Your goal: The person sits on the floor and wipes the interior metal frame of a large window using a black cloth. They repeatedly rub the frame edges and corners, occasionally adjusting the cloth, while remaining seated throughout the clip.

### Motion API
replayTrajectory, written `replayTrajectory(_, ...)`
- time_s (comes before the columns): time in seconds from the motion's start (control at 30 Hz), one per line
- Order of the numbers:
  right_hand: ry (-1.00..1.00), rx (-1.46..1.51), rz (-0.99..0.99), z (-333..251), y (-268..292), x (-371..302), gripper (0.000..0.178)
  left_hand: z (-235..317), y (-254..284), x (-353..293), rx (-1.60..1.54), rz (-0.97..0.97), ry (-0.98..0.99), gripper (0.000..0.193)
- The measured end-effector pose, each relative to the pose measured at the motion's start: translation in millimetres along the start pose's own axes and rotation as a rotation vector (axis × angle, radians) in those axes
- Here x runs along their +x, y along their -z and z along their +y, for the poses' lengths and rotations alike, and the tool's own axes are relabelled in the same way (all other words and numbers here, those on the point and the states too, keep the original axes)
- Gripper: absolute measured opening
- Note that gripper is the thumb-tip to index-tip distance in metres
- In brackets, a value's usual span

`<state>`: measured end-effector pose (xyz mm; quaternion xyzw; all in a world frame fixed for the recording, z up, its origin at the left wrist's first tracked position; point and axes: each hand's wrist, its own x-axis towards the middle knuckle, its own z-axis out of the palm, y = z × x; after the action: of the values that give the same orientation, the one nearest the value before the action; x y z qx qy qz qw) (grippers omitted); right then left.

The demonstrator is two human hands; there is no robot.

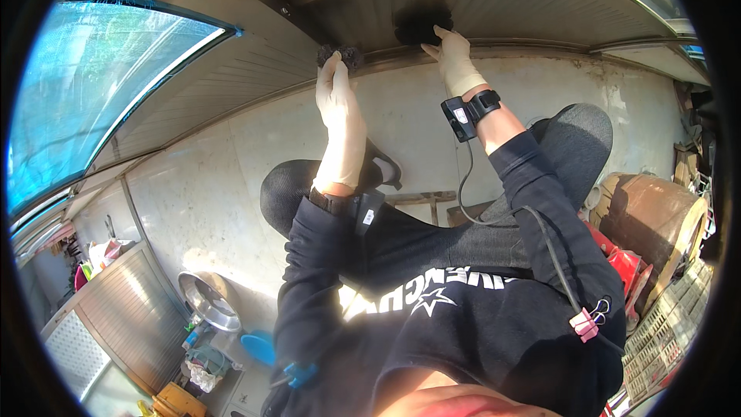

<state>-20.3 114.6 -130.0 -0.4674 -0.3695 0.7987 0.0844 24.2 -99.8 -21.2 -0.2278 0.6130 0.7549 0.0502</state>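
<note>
My left hand (336, 93), in a pale thin glove, pinches a dark grey, curly scouring pad (341, 55) near the lower rail of a ribbed metal panel (509, 4). Further right, my right hand (454, 60), gloved the same way, is up against the panel. Its thumb and a finger reach onto a black, rounded pad (421, 28) that lies against the ribbed face. Whether this pad is cloth or sponge I cannot make out, and some of the fingers are hidden behind it.
A strapped device (463, 117) on my right wrist trails a cable (505, 224) along my sleeve. A blue-covered window (93, 77) slants at the left. Lower left are a metal basin (208, 301) and a blue bowl (258, 347). A brown barrel (648, 212) and a plastic crate (668, 332) stand right.
</note>
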Motion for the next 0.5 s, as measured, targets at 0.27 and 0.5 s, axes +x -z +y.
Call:
replayTrajectory(0.27,0.695,-0.162,-0.127,-8.0,-34.8,-39.9,0.039,3.5,1.7,-8.9,-0.051,-0.086,0.029,0.043)
replayTrajectory(0.5,0.379,-0.797,0.174,69.4,5.3,81.5,0.052,8.4,-3.0,-9.3,-0.072,-0.158,0.000,0.050)
